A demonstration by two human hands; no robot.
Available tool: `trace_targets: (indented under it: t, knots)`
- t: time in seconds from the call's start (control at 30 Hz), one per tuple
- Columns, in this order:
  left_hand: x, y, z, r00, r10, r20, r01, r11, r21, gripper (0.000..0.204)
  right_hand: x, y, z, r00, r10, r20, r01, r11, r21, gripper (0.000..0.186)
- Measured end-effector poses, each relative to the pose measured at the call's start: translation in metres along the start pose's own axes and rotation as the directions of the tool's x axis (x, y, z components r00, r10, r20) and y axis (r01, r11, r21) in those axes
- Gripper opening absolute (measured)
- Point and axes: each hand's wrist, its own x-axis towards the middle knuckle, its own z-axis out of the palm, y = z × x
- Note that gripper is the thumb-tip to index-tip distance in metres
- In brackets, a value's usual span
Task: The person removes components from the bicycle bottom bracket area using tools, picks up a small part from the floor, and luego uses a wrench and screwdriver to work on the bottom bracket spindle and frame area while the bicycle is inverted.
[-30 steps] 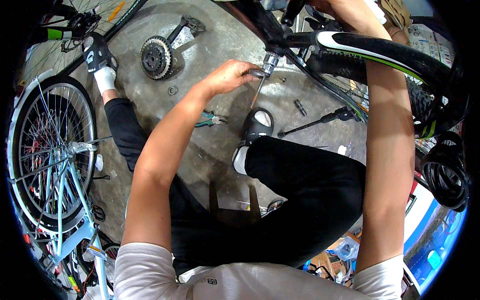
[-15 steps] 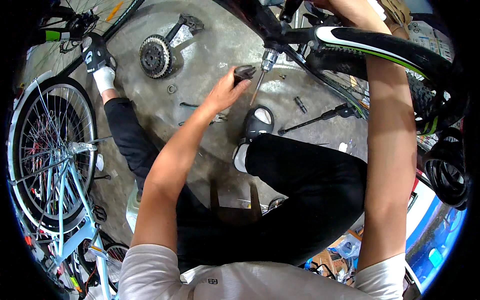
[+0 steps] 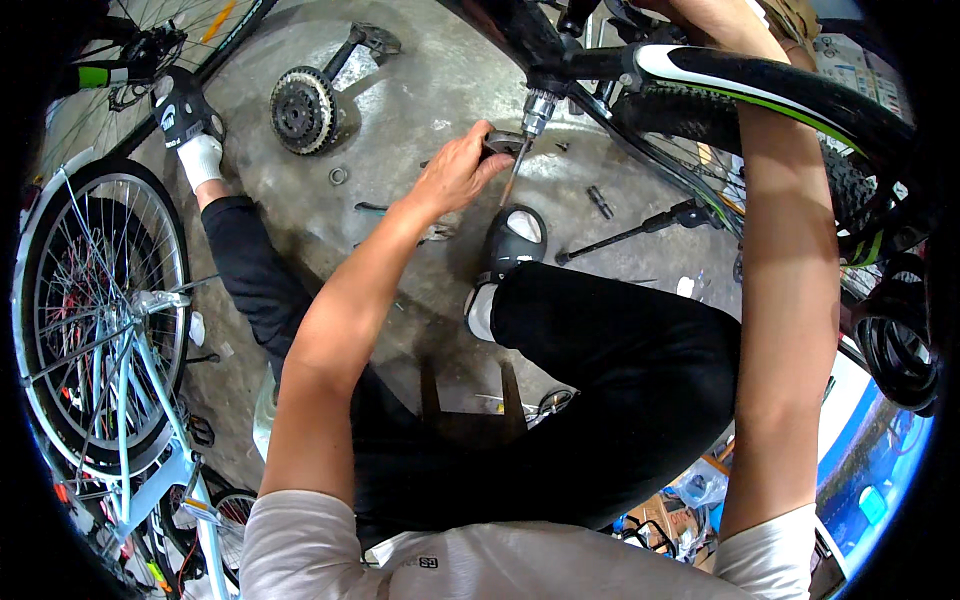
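My left hand [image 3: 463, 172] is closed around a dark curved metal piece [image 3: 503, 143], whose exact kind I cannot make out. The piece reaches to a thin metal rod [image 3: 514, 176] with a brownish end, overlapping it in view; contact is unclear. The rod sticks out of a silver ribbed fitting [image 3: 538, 112] on the black bicycle frame [image 3: 585, 66]. My right arm stretches across the bicycle's wheel and its black, white and green fender [image 3: 760, 82]. At the top edge my right hand [image 3: 690, 10] is partly cut off, its fingers hidden.
A crankset with chainrings [image 3: 304, 110] lies on the concrete floor, near a small ring [image 3: 338, 176]. A black kickstand [image 3: 635, 232] and a short dark cylinder [image 3: 599, 202] lie right of my sandal [image 3: 520, 235]. A light blue bicycle [image 3: 125, 345] is at the left.
My left hand has moved slightly right with the dark metal piece, bringing it up to the rod. My right arm stays in nearly the same place.
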Motion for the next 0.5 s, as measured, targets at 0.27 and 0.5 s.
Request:
trace_targets:
  t: [0.27,0.5]
  knots:
    - [0.004,0.003,-0.004,0.998,0.060,-0.023,-0.061,0.996,-0.063,0.036,-0.001,-0.002,0.002,1.000,-0.007,-0.006,0.007,1.000,0.026,0.042]
    - [0.009,0.005,-0.007,0.997,0.081,0.002,-0.081,0.997,-0.016,0.031,-0.012,-0.006,0.006,0.997,-0.077,0.008,0.077,0.997,0.030,0.043]
